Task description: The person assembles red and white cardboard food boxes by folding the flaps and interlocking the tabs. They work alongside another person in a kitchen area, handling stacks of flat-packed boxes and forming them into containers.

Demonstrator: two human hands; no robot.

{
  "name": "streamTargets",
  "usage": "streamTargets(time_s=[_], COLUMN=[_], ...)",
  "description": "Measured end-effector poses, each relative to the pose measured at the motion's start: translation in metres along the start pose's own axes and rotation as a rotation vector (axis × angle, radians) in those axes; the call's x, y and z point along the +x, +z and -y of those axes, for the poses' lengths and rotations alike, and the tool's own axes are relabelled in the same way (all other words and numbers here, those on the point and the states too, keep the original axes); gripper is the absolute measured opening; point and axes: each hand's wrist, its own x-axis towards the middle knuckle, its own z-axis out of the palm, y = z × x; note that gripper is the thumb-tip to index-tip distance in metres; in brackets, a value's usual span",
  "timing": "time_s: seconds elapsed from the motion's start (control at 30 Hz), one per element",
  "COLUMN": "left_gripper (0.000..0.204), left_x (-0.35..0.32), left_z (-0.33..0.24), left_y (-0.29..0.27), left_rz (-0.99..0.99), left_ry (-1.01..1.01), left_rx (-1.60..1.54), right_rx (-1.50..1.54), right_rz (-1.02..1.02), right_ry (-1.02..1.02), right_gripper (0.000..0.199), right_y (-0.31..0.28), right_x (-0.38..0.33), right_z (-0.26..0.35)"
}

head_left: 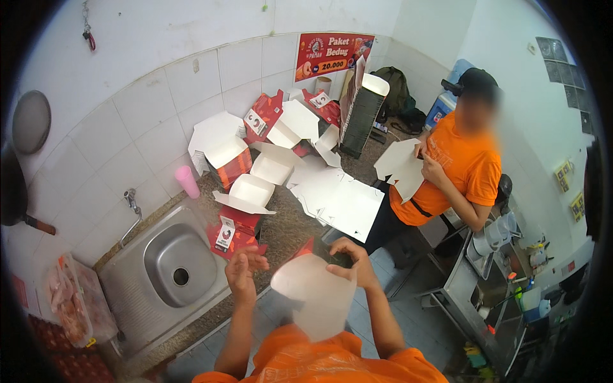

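My right hand point(356, 260) grips a partly folded takeaway food box point(317, 297), white inside with some red and black outside, in front of my chest. The box is slightly blurred, and its lower flap hangs toward my orange shirt. My left hand point(245, 271) is to the left of the box, fingers stretched out and holding nothing. Just beyond that hand, a red and black box point(231, 235) lies on the counter. Flat white box blanks point(345, 203) are stacked farther off, and several folded boxes point(225, 150) stand open behind them.
A steel sink point(182, 258) is at the left, with a pink cup point(187, 182) behind it. A plastic tub of raw meat point(80, 306) stands left of the sink. At the right, a co-worker point(447, 163) in orange holds another white box blank point(401, 169).
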Motion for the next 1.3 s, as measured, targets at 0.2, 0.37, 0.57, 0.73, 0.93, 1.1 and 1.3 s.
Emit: streamTargets(time_s=[0.2, 0.37, 0.57, 0.73, 0.93, 1.1, 1.3], left_gripper=[0.096, 0.077, 0.056, 0.062, 0.072, 0.07, 0.083], left_x=[-0.006, -0.068, -0.023, -0.028, 0.009, 0.043, 0.032], left_z=[0.089, 0.12, 0.099, 0.167, 0.161, 0.127, 0.202], left_y=[-0.013, 0.005, 0.056, 0.019, 0.112, 0.17, 0.168], left_rz=[0.544, 0.201, -0.033, -0.012, -0.244, -0.442, -0.357], left_ry=[-0.582, -0.641, -0.355, -0.378, 0.045, 0.271, 0.3], left_rx=[-0.101, -0.316, -0.044, -0.365, -0.299, -0.317, -0.016], right_rx=[0.383, 0.829, 0.705, 0.572, 0.382, 0.688, 0.597], right_rz=[0.318, 0.41, 0.012, -0.143, 0.103, -0.142, 0.072], right_ry=[0.053, 0.288, 0.337, 0.462, 0.551, 0.233, -0.117], right_gripper=[0.036, 0.041, 0.057, 0.04, 0.054, 0.09, 0.124], right_y=[-0.016, -0.027, -0.043, -0.074, -0.062, -0.08, -0.076], right_x=[0.045, 0.055, 0.002, 0.042, 0.054, 0.048, 0.043], right_z=[-0.022, -0.057, -0.127, -0.092, -0.082, -0.132, -0.091])
